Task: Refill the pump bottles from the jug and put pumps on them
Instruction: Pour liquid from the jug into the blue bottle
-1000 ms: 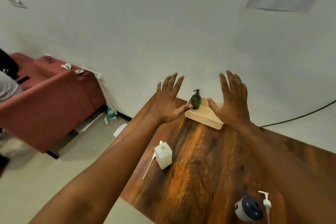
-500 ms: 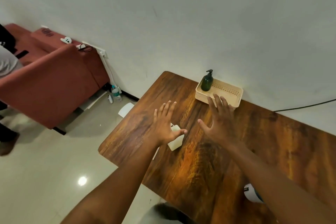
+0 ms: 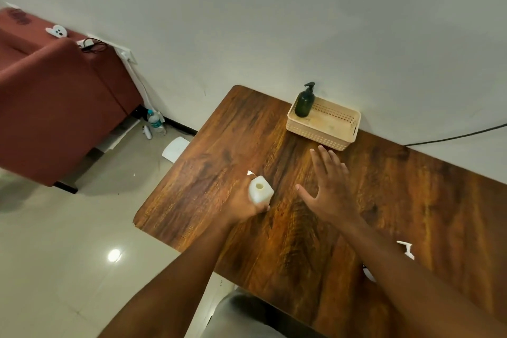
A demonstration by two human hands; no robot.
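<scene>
A small white square bottle (image 3: 260, 191) with an open neck stands on the wooden table (image 3: 411, 200). My left hand (image 3: 244, 208) is wrapped around its lower part. My right hand (image 3: 330, 189) hovers flat just right of it, fingers spread, holding nothing. A dark green pump bottle (image 3: 304, 103) with its pump on stands in the left end of a beige basket (image 3: 329, 134) by the wall. A white pump head (image 3: 406, 250) lies at the right, partly hidden by my right forearm. The jug is mostly hidden under that forearm.
The table's left edge drops to a tiled floor. A red sofa (image 3: 55, 96) stands at the left, with a water bottle (image 3: 155, 122) on the floor beside it. A black cable (image 3: 455, 137) runs along the wall at the right.
Both hands dropped from in front of the basket toward the table's middle as my view tilted down. My left hand has closed around the white bottle. The right hand stays spread.
</scene>
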